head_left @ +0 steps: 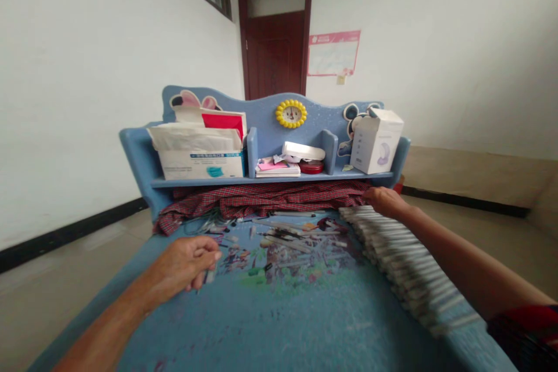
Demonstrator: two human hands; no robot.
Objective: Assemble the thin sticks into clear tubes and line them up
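Pinching a thin pale stick (210, 275) in the left hand (203, 261), near the left edge of the desk (261, 331). Having right hand (386, 202) by white sticks (397, 257) along the right edge; can't tell if gripping. Touch softly.

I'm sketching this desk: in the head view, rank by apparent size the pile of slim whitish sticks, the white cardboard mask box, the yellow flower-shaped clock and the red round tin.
1. Whitish sticks, nearness to the camera helping
2. White mask box
3. Yellow clock
4. Red tin
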